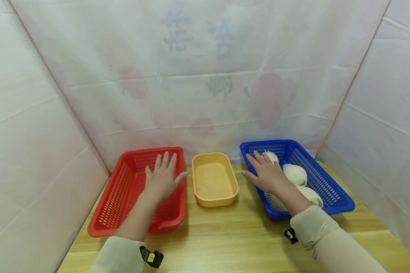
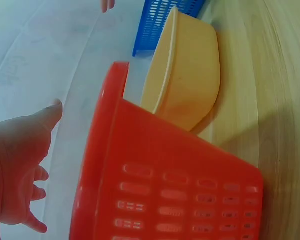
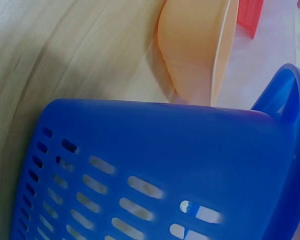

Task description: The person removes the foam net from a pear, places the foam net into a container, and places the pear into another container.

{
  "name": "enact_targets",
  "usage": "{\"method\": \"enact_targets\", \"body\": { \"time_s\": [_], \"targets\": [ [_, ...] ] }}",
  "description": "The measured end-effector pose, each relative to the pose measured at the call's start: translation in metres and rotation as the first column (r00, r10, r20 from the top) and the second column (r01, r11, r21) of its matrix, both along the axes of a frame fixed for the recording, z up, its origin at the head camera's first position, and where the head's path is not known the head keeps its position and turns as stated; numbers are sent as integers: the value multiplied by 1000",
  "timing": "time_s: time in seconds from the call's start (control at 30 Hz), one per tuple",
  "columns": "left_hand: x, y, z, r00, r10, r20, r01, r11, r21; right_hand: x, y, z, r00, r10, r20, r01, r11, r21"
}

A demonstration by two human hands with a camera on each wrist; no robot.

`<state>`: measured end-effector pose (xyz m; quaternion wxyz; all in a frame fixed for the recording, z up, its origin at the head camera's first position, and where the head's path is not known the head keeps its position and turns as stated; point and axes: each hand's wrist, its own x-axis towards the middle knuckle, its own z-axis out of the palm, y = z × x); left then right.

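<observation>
Above the red basket on the left, my left hand hovers with its fingers spread and nothing held. My right hand is spread in the same way over the blue basket, also holding nothing. Inside the blue basket lie several round pale fruits in white foam nets, such as one fruit beside the right hand; the hand and forearm partly cover others. The red basket shows no contents. In the left wrist view the left hand stays apart from the red basket's rim.
Between the two baskets stands a shallow yellow plastic tub, with small dark marks on its floor. All three sit on a wooden table. White cloth walls close off the back and both sides.
</observation>
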<state>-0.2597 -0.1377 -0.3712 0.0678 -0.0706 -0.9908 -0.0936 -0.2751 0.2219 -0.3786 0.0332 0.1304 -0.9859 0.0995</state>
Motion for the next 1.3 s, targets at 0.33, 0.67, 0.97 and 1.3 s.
{"method": "enact_targets", "body": {
  "time_s": [0.33, 0.67, 0.97, 1.3],
  "targets": [
    [3, 17, 2, 999, -47, 16, 47, 998, 35, 11, 7, 0, 1000, 1, -14, -1, 1000, -14],
    [11, 55, 8, 976, -198, -89, 209, 968, 139, 21, 24, 5, 998, 34, -61, -37, 998, -52],
    [16, 96, 5, 939, -307, -153, 332, 926, 178, 30, 44, 2, 999, 38, -24, -40, 994, -102],
    [23, 139, -13, 913, -391, -113, 405, 844, 351, 35, 64, -12, 999, 42, 21, -40, 997, -68]
  ]
}}
